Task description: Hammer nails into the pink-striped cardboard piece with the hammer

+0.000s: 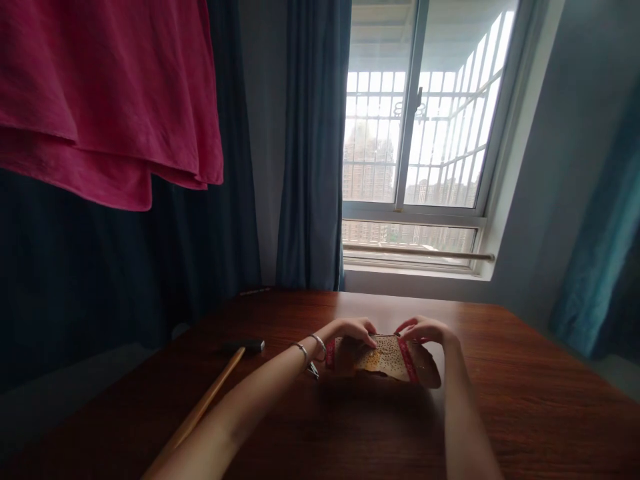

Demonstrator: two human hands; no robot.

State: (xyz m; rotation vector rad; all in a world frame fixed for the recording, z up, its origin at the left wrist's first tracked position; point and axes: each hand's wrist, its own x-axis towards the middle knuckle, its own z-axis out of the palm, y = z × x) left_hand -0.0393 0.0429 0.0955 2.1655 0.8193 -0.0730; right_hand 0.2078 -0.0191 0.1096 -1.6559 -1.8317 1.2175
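Observation:
Both of my hands are at a flat, beige, dark-dotted piece point(387, 357) with red bands on two sides and a ragged near edge; it looks like cardboard, but I cannot be sure. My left hand point(359, 328) has its thumb on the top face near the far left corner, fingers curled at the far edge. At the far right corner, the fingers of my right hand point(423, 327) pinch the edge by a red band. A brown flap point(425, 363) sticks out on the right. Under my left wrist lies a small metal object point(313, 370), partly hidden.
A hammer point(245, 346) with a wooden handle lies left of my left arm on the brown wooden table point(525, 400). Behind stand a barred window point(410, 133) and dark blue curtains point(315, 147). A pink cloth point(135, 100) hangs at the upper left.

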